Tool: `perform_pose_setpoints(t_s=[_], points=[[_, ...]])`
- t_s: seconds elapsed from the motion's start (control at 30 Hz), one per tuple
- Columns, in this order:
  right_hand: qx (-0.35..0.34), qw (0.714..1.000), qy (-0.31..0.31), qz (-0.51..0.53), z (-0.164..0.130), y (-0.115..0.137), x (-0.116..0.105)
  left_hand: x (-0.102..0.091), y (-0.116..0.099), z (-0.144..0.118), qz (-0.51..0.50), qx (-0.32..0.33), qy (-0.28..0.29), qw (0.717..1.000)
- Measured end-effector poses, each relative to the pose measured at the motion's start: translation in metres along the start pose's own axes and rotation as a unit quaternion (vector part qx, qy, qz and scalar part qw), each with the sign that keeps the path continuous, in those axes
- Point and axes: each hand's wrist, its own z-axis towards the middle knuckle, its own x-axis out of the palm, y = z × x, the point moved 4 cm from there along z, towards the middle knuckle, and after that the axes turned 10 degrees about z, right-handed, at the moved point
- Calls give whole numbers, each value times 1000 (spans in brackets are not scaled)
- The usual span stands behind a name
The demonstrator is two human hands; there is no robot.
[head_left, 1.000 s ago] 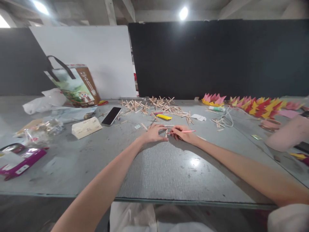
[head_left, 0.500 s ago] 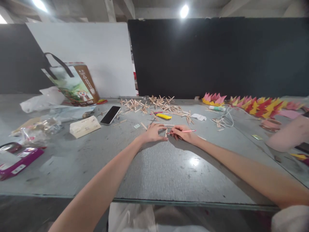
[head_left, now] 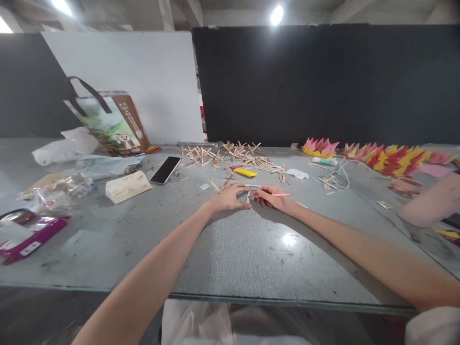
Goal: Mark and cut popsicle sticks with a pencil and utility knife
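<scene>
My right hand (head_left: 271, 197) is closed around a pink pencil (head_left: 282, 194), with its tip at a short wooden stick (head_left: 247, 197) on the table. My left hand (head_left: 232, 196) steadies that stick, thumb at its near end and a finger at its far end. Just beyond my fingers lies another flat wooden stick (head_left: 252, 185). Farther back is a yellow utility knife (head_left: 245, 172), in front of a heap of wooden sticks (head_left: 244, 153), many of them crossed over each other.
Left on the grey table (head_left: 230, 258) are a phone (head_left: 166, 170), a folded cream card (head_left: 128, 187), a shopping bag (head_left: 111, 124) and a purple package (head_left: 34, 239). At right lie folded paper pieces (head_left: 391, 158), a white cord (head_left: 341, 175), a tape roll (head_left: 406, 185) and a glue stick (head_left: 324, 161).
The view has shifted very slightly. Both hands, the pencil and the stick keep nearly the same place.
</scene>
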Motion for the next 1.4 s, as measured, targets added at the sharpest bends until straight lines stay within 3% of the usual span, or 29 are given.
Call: perform_pose_setpoints(t_s=[1.4], points=[[9,1000,0,3,-1,8,1,0,0,0,20,16,4,1000]])
